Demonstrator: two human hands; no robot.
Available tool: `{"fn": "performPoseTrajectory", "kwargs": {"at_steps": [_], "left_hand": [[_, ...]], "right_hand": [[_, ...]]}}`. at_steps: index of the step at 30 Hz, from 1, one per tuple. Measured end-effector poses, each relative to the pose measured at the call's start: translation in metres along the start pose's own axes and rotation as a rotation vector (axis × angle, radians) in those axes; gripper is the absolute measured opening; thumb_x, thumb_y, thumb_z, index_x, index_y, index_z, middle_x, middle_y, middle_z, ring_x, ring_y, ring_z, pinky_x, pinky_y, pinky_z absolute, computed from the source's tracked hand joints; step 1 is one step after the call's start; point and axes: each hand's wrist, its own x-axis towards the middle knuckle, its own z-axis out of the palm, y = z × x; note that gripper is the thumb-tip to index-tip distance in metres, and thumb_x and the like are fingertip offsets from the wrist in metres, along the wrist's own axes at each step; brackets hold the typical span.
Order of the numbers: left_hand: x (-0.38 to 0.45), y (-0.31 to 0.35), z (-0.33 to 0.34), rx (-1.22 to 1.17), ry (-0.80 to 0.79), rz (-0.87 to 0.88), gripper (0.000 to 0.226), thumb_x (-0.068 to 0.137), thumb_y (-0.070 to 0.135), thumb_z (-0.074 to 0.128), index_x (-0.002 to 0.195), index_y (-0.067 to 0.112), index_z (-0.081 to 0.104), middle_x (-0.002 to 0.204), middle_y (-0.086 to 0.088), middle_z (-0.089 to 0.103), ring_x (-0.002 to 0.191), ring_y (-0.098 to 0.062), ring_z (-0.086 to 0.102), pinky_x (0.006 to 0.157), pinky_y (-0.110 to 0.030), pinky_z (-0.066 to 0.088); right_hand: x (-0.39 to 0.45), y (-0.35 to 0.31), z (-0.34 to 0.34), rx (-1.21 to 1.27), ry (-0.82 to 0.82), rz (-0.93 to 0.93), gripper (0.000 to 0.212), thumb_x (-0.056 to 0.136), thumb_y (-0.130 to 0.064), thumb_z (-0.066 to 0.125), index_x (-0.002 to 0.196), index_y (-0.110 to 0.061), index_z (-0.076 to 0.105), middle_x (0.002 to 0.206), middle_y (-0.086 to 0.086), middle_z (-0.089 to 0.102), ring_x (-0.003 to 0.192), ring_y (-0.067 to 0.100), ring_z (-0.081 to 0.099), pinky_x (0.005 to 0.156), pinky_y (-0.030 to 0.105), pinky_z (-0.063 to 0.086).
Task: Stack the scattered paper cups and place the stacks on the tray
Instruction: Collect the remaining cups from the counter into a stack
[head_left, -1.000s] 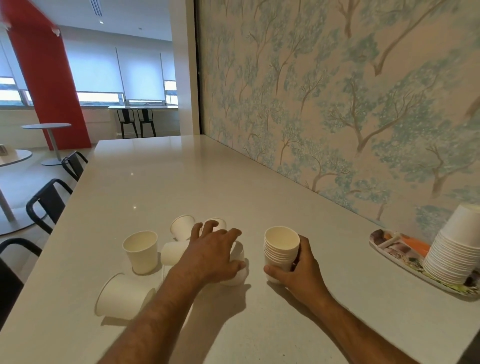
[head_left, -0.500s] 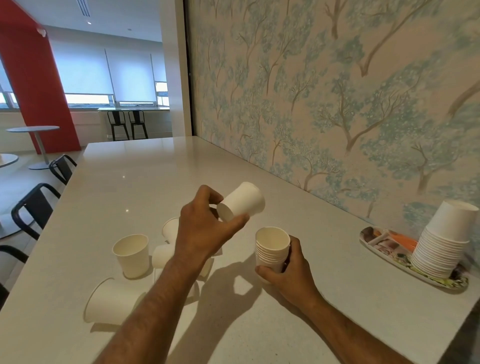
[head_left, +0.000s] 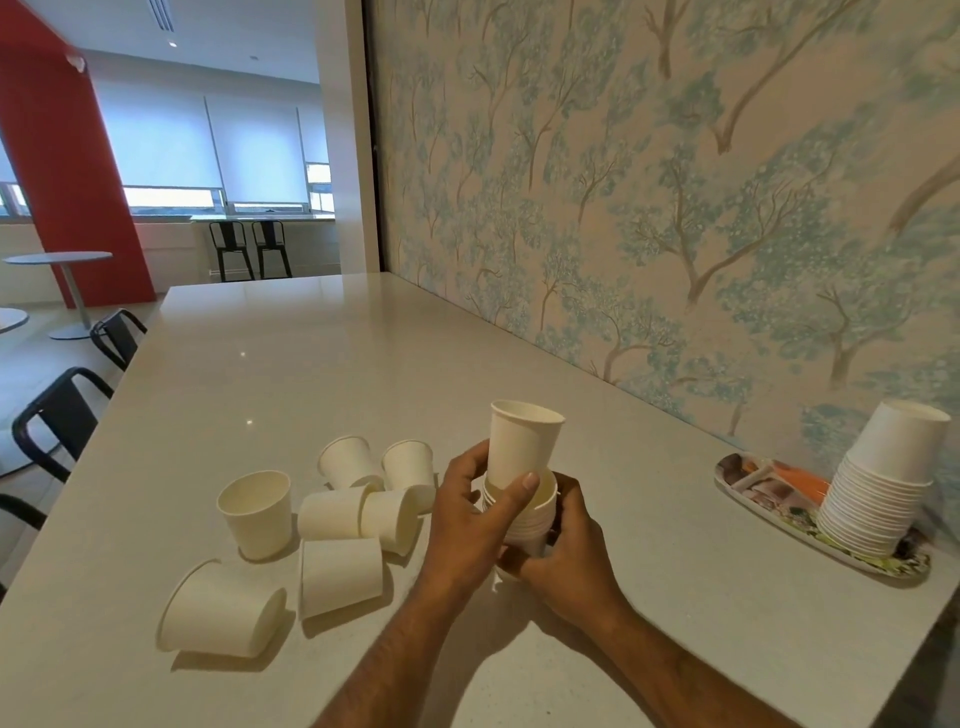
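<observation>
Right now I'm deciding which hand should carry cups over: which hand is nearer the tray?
Right. The right hand holds the small stack nearer the tray by the wall; the left hand grips the top cup beyond it.

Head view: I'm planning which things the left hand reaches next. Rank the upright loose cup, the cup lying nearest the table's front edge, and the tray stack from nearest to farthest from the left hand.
From the left hand:
1. Upright loose cup, to its left.
2. Cup lying nearest the front edge, farther left and nearer the person.
3. Tray stack, far right by the wall.
</observation>
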Motion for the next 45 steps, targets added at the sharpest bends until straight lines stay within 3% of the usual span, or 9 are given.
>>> {"fn": "performPoseTrajectory", "kwargs": {"at_steps": [5, 9, 12, 16, 19, 25, 32, 38, 45], "left_hand": [[-0.003, -0.01, 0.001, -0.003, -0.036, 0.006, 0.07, 0.071, 0.063, 0.073, 0.131, 0.037, 0.048, 0.13, 0.017, 0.056, 0.116, -0.006, 0.057, 0.08, -0.012, 0.051], [0.0, -0.011, -0.005, 0.027, -0.039, 0.055, 0.07, 0.069, 0.066, 0.067, 0.13, 0.036, 0.051, 0.13, 0.018, 0.057, 0.119, -0.004, 0.055, 0.095, -0.025, 0.046], [0.009, 0.002, -0.02, 0.134, 0.0, 0.124, 0.058, 0.077, 0.065, 0.058, 0.125, 0.032, 0.058, 0.119, 0.019, 0.062, 0.11, 0.0, 0.059, 0.085, -0.015, 0.047], [0.03, 0.019, -0.054, 0.733, 0.144, 0.217, 0.027, 0.084, 0.051, 0.066, 0.1, 0.029, 0.067, 0.092, 0.014, 0.066, 0.076, -0.003, 0.06, 0.064, -0.018, 0.041], [0.037, 0.026, -0.075, 1.263, 0.095, 0.082, 0.034, 0.078, 0.052, 0.069, 0.101, 0.027, 0.067, 0.091, 0.01, 0.061, 0.074, -0.009, 0.051, 0.063, -0.027, 0.04], [0.03, 0.021, -0.079, 1.546, -0.085, -0.066, 0.045, 0.075, 0.036, 0.079, 0.114, 0.019, 0.066, 0.105, 0.001, 0.068, 0.086, -0.017, 0.07, 0.08, -0.035, 0.058], [0.029, 0.025, -0.072, 1.55, -0.073, 0.01, 0.031, 0.082, 0.024, 0.074, 0.11, 0.015, 0.069, 0.106, -0.003, 0.072, 0.085, -0.019, 0.071, 0.079, -0.035, 0.058], [0.038, 0.054, -0.068, 1.369, -0.005, 0.097, 0.013, 0.081, 0.019, 0.067, 0.091, 0.013, 0.072, 0.063, 0.003, 0.05, 0.055, -0.013, 0.052, 0.058, -0.028, 0.051], [0.052, 0.088, -0.078, 0.926, 0.152, 0.144, 0.019, 0.09, 0.029, 0.067, 0.095, 0.014, 0.078, 0.074, 0.0, 0.071, 0.06, -0.014, 0.065, 0.066, -0.033, 0.06]], "right_hand": [[0.002, 0.0, -0.001, -0.022, 0.023, 0.011, 0.083, 0.064, -0.036, 0.09, 0.126, -0.048, 0.036, 0.104, -0.039, 0.056, 0.089, -0.007, 0.063, 0.059, 0.003, 0.047], [0.003, 0.004, -0.003, -0.039, 0.026, 0.01, 0.089, 0.055, -0.046, 0.09, 0.124, -0.054, 0.034, 0.104, -0.044, 0.057, 0.094, -0.011, 0.062, 0.065, 0.007, 0.049], [0.004, 0.006, -0.006, -0.078, 0.032, -0.001, 0.091, 0.051, -0.051, 0.088, 0.125, -0.051, 0.035, 0.107, -0.037, 0.056, 0.096, -0.003, 0.063, 0.073, 0.015, 0.053], [0.007, 0.009, -0.011, -0.092, 0.043, -0.022, 0.089, 0.054, -0.045, 0.092, 0.126, -0.039, 0.04, 0.111, -0.026, 0.06, 0.098, 0.001, 0.064, 0.077, 0.021, 0.057], [0.008, 0.01, -0.012, -0.089, 0.047, -0.022, 0.085, 0.056, -0.04, 0.092, 0.125, -0.036, 0.042, 0.112, -0.02, 0.063, 0.098, 0.004, 0.065, 0.079, 0.025, 0.058], [0.006, 0.01, -0.009, -0.099, 0.011, -0.02, 0.089, 0.057, -0.041, 0.092, 0.128, -0.036, 0.039, 0.116, -0.019, 0.06, 0.1, 0.007, 0.064, 0.082, 0.028, 0.059], [0.005, 0.01, -0.009, -0.1, 0.016, -0.024, 0.09, 0.055, -0.043, 0.091, 0.129, -0.034, 0.04, 0.118, -0.017, 0.06, 0.102, 0.008, 0.064, 0.083, 0.028, 0.059], [0.005, 0.009, -0.01, -0.114, 0.021, -0.038, 0.089, 0.057, -0.039, 0.093, 0.128, -0.034, 0.04, 0.115, -0.019, 0.06, 0.1, 0.006, 0.064, 0.082, 0.025, 0.059], [0.003, 0.006, -0.009, -0.103, 0.025, -0.028, 0.081, 0.052, -0.047, 0.09, 0.117, -0.047, 0.041, 0.109, -0.023, 0.062, 0.094, -0.005, 0.063, 0.073, 0.021, 0.057]]}}
